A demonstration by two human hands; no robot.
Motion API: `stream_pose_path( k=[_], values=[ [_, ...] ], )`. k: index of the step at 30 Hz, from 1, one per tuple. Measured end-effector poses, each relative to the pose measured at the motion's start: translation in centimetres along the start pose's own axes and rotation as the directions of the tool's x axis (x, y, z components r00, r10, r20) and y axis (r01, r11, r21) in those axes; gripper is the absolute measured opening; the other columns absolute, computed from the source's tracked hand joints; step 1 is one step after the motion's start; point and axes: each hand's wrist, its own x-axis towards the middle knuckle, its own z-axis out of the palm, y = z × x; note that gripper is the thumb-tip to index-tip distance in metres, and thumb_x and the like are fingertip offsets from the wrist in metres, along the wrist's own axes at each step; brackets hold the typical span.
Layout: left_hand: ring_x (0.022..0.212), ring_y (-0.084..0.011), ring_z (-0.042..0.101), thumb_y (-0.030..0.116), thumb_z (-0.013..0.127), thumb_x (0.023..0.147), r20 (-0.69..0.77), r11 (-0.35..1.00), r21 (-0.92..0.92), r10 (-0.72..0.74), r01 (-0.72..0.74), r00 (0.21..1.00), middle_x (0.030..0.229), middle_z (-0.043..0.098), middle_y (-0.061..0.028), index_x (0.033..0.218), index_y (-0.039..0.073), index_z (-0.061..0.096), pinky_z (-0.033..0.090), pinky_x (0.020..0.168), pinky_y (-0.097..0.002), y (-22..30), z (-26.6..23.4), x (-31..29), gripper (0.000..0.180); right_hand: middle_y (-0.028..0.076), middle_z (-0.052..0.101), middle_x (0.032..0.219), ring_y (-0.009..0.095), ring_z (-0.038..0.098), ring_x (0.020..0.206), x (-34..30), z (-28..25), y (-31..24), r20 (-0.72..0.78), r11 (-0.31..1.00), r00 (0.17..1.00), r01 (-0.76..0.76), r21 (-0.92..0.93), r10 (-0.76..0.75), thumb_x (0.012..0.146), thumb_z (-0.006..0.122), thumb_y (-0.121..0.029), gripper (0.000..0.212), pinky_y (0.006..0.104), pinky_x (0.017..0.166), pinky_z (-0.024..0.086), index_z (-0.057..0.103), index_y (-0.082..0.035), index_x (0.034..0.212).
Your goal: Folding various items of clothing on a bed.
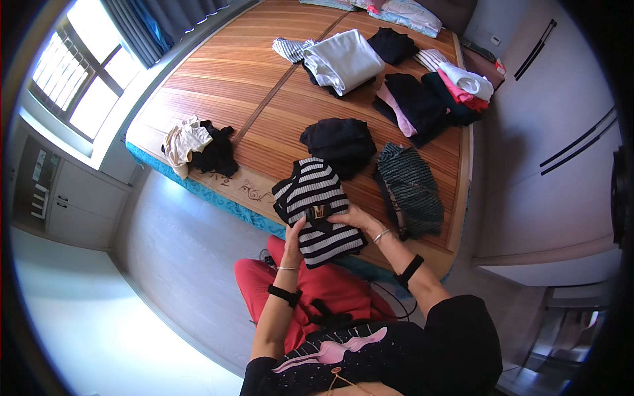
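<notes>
A black-and-white striped knit garment (322,177), folded into a bundle, lies at the near edge of the bed. On its middle sits a black belt-like band with a gold buckle (318,212). My left hand (294,241) grips the near left side of the garment, its fingers partly hidden by the cloth. From the right, my right hand (351,218) closes on the garment beside the buckle; its fingertips are hard to make out. Just beyond is a folded black garment (339,141), and a dark green patterned knit (413,188) lies to the right.
The bed (218,86) has a wooden slat mat. At its left edge lies a cream and black clothing heap (188,146). Farther back are a folded white garment (343,61), a dark and pink stack (413,102) and a mixed pile (464,82). A wardrobe (528,132) stands right.
</notes>
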Motion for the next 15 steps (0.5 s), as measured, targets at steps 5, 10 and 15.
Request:
stream_pose_path(
  k=[5,10,15],
  values=[
    [0.095,-0.0205,0.060,0.016,0.061,0.079,0.021,0.999,0.038,-0.027,0.026,0.999,0.112,0.059,-0.0088,0.124,0.002,0.047,0.050,0.080,-0.0312,5.6,-1.7,1.4,0.049,0.014,0.061,0.110,0.024,0.055,0.106,0.9,3.0,-7.9,-0.023,0.950,0.955,0.293,-0.108,-0.297,0.061,0.079,-0.027,0.066,0.0347,0.094,0.041,0.054,0.003,0.114],
    [0.101,-0.0209,0.057,0.014,0.061,0.078,0.032,0.998,-0.028,0.050,-0.049,0.998,0.117,0.056,-0.0082,0.127,0.003,0.044,0.048,0.084,-0.0318,9.7,-2.6,7.0,0.053,0.016,0.061,0.110,0.027,0.057,0.102,6.3,3.7,-12.4,-0.138,0.930,0.925,0.331,-0.160,-0.353,0.060,0.081,-0.028,0.069,0.0327,0.090,0.043,0.053,0.004,0.115],
    [0.102,-0.0190,0.055,0.015,0.066,0.079,-0.139,0.982,0.191,0.027,0.000,0.990,0.118,0.055,-0.0076,0.127,0.005,0.044,0.045,0.088,-0.0304,9.6,-6.7,16.3,0.053,0.021,0.054,0.121,0.030,0.052,0.114,15.5,3.9,-6.8,-0.310,0.935,0.945,-0.010,-0.356,-0.108,0.063,0.080,-0.035,0.082,0.0335,0.097,0.040,0.044,0.008,0.123]
  ],
)
